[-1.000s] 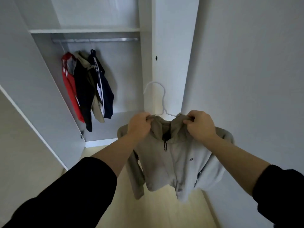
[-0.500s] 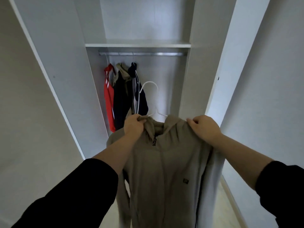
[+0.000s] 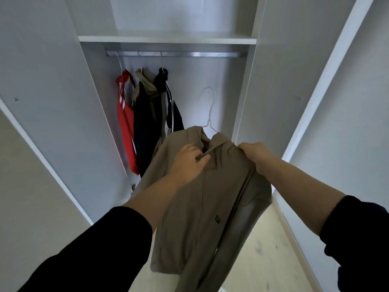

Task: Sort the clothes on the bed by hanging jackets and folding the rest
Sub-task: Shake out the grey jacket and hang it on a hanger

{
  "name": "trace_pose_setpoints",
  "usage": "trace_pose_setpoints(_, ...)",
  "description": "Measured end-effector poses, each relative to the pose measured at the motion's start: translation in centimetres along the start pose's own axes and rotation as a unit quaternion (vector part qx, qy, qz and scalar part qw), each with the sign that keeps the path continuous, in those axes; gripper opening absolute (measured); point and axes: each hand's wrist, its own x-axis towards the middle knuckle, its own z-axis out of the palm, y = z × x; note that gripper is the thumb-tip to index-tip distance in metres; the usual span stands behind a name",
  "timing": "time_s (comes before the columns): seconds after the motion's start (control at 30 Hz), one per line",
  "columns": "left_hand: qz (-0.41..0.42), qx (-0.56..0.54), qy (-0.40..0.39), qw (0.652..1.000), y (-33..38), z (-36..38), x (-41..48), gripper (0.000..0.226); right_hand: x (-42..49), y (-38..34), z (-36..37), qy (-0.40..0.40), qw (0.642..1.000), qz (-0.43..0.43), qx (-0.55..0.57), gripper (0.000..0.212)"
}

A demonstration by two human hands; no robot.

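Both the left hand and right hand are kept clenched on the beige jacket, now brought nearer and tilted below the right end of the wardrobe rail, beside three hung jackets.

Jacket hides hanger shoulders

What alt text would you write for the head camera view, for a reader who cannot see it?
Two hands hold a beige jacket on a white hanger before an open wardrobe: the left hand pinches its collar, the right hand grips its shoulder. Other jackets hang from the rail.
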Motion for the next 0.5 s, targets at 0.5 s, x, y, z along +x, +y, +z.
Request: trace_pose_setpoints(0.5,-0.099,-0.06,0.017,0.993,-8.4,1.5,23.3,0.041,21.8,-11.9,6.3,-0.063,0.997,-0.004,0.042,0.032)
